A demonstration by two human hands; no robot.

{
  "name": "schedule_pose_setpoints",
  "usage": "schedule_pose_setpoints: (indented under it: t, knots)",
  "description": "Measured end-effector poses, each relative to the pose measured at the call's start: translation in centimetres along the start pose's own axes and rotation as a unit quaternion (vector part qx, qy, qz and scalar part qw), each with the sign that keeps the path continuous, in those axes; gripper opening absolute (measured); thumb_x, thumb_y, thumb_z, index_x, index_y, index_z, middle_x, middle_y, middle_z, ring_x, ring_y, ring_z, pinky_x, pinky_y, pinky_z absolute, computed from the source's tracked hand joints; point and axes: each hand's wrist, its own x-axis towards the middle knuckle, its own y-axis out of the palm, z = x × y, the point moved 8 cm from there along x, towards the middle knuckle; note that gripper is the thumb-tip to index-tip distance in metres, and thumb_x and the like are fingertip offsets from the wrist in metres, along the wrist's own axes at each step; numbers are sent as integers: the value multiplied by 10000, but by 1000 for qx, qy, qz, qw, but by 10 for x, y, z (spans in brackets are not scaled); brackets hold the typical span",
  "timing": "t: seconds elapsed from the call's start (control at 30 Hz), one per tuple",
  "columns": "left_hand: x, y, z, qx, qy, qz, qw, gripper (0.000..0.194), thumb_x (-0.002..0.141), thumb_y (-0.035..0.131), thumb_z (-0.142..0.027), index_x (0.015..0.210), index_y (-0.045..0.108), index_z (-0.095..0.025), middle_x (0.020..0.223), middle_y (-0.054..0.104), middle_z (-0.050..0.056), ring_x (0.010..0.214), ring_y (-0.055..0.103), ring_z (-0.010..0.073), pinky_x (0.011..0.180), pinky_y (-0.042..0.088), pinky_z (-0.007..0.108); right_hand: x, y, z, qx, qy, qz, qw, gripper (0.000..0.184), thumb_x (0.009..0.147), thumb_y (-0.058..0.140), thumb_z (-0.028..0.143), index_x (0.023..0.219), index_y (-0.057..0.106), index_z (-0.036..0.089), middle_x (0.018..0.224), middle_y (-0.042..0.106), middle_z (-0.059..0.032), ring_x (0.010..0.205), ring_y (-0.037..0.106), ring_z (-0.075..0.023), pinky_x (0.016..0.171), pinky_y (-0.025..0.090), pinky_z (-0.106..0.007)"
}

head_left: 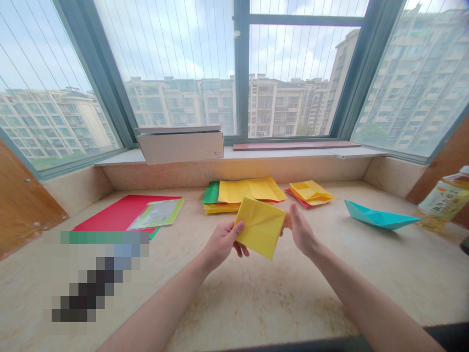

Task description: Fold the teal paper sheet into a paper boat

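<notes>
A folded yellow paper square (259, 227) is held up above the counter, tilted, with creases across its face. My left hand (224, 240) grips its left edge, thumb on top and fingers underneath. At the square's right edge is my right hand (301, 229), its thumb raised and apart from the paper, its fingers partly hidden behind the edge; whether they grip it I cannot tell. Just beyond lies a stack of folded yellow and green paper (249, 189). Farther right is a smaller pile of folded yellow and red paper (311, 191).
A turquoise paper boat (381, 217) and an oil bottle (445, 198) stand on the right. Red paper (113, 210) and a clear packet (157, 213) lie left, near a pixelated patch. On the sill are a white box (181, 146) and a reddish board (296, 145).
</notes>
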Motion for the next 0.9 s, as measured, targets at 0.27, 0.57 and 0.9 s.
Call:
schedule_pose_setpoints:
  t: [0.27,0.57,0.9]
  knots:
    - [-2,0,-4,-40,11,-13,999,513,832,634,-589,952,631,-91,715,703,85,481,649,144,417,451,204,0,-3,-1,-97,-24,-52,994,660,883,378,739,560,610,211,518,584,-41,509,542,-185,486,405,-302]
    - [2,-26,-15,-18,74,-129,989,470,780,705,-566,908,658,-116,631,630,10,459,541,90,411,351,192,2,-5,18,-115,-88,-65,987,452,884,564,578,1061,728,195,785,718,-55,606,630,-185,574,512,-322]
    - [-4,-31,-31,-4,162,-149,976,386,844,658,-518,966,703,-155,509,451,-72,366,324,29,371,225,168,-1,-13,20,-125,-137,-105,977,335,879,616,495,1009,717,204,820,710,-59,640,630,-183,617,521,-338]
